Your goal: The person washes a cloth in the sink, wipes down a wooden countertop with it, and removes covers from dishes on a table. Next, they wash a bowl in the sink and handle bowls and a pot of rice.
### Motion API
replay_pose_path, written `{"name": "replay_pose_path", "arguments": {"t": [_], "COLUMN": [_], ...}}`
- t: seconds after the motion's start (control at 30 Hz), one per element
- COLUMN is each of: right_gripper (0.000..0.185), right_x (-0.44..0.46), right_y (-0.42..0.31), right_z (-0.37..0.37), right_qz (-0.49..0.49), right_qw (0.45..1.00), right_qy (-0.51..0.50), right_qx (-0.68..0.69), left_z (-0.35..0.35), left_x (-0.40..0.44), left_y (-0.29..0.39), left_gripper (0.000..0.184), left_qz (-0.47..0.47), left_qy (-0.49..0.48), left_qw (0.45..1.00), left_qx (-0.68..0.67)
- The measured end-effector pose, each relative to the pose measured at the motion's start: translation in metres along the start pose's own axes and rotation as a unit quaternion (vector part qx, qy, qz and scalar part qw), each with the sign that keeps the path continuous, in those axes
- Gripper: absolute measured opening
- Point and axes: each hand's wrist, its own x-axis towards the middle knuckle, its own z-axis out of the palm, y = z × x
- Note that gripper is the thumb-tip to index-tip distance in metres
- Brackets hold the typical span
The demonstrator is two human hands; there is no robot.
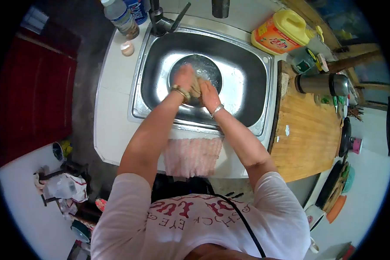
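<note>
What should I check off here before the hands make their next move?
1. Left hand and right hand both at the tan cloth: ok.
2. Firm grip on it: cannot tell, blurred.
3. Bowl inside the sink: ok.
4. Pink towel outside the sink: ok.
5. Yellow jug outside the sink: ok.
6. Wrists bare: not ok, both wear bands.

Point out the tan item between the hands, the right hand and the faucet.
Tan item (196, 89): head view, its visible part.
Right hand (210, 95): head view, back of the hand.
Faucet (160, 26): head view, its body.
</note>
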Motion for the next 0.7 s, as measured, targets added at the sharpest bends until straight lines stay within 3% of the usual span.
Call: {"name": "replay_pose_path", "arguments": {"t": [0.03, 0.07, 0.1, 0.13, 0.2, 0.23, 0.27, 0.33, 0.37, 0.4, 0.43, 0.47, 0.5, 0.53, 0.57, 0.6, 0.67, 0.7], "right_gripper": [0.034, 0.032, 0.022, 0.022, 0.023, 0.024, 0.024, 0.027, 0.031, 0.031, 0.032, 0.033, 0.033, 0.034, 0.035, 0.035, 0.033, 0.03], "right_x": [0.014, 0.03, 0.043, 0.051, 0.037, 0.033, 0.036, 0.058, 0.079, 0.065, 0.032, 0.003, -0.019, -0.038, -0.047, -0.043, -0.02, -0.003], "right_y": [0.005, 0.016, 0.024, 0.038, 0.022, 0.018, 0.02, 0.027, 0.037, 0.023, -0.003, -0.024, -0.037, -0.047, -0.052, -0.051, -0.034, -0.014], "right_z": [-0.004, -0.009, -0.015, -0.011, 0.017, 0.02, 0.017, 0.008, 0.007, 0.008, 0.01, 0.009, 0.007, 0.007, 0.007, 0.002, -0.018, -0.025], "right_qz": [-0.136, -0.263, -0.375, -0.376, -0.119, -0.184, -0.182, -0.055, -0.085, -0.086, -0.054, -0.017, -0.015, -0.01, -0.006, -0.007, 0.085, 0.115], "right_qw": [0.975, 0.904, 0.735, 0.737, 0.824, 0.778, 0.779, 0.848, 0.824, 0.822, 0.945, 0.985, 0.985, 0.985, 0.977, 0.977, 0.95, 0.918], "right_qy": [0.078, 0.152, 0.173, 0.173, 0.019, -0.072, -0.073, -0.019, -0.05, -0.048, -0.114, -0.17, -0.169, -0.156, -0.143, -0.147, -0.072, -0.046], "right_qx": [-0.155, -0.302, -0.537, -0.534, -0.554, -0.596, -0.595, -0.528, -0.558, -0.561, -0.301, -0.016, -0.024, 0.066, 0.158, 0.156, 0.291, 0.377], "left_z": [-0.001, -0.002, 0.004, 0.013, 0.029, 0.028, 0.023, 0.017, 0.025, 0.041, 0.053, 0.043, 0.018, 0.003, 0.007, 0.007, 0.019, 0.019], "left_x": [0.007, 0.011, 0.014, 0.013, 0.012, 0.011, 0.003, -0.008, -0.001, 0.014, 0.024, 0.018, 0.005, -0.004, -0.001, -0.006, -0.029, -0.049], "left_y": [-0.013, -0.024, -0.037, -0.049, -0.067, -0.068, -0.058, -0.04, -0.058, -0.094, -0.113, -0.091, -0.051, -0.028, -0.033, -0.021, 0.012, 0.035], "left_gripper": [0.036, 0.043, 0.051, 0.051, 0.061, 0.059, 0.059, 0.06, 0.06, 0.058, 0.056, 0.056, 0.048, 0.041, 0.03, 0.03, 0.022, 0.022], "left_qz": [0.003, -0.053, -0.11, -0.11, -0.137, -0.152, -0.155, -0.196, -0.196, -0.196, -0.194, -0.194, -0.305, -0.405, -0.355, -0.353, -0.048, 0.015], "left_qy": [-0.001, -0.001, 0.001, 0.002, 0.038, -0.015, -0.016, -0.005, -0.004, -0.024, -0.044, -0.045, -0.082, -0.117, -0.142, -0.139, -0.045, -0.031], "left_qw": [1.0, 0.998, 0.99, 0.991, 0.986, 0.974, 0.973, 0.969, 0.969, 0.95, 0.924, 0.922, 0.835, 0.719, 0.705, 0.706, 0.849, 0.913], "left_qx": [0.001, -0.043, -0.085, -0.082, -0.088, -0.17, -0.169, -0.151, -0.154, -0.24, -0.326, -0.333, -0.451, -0.553, -0.597, -0.599, -0.525, -0.408]}}
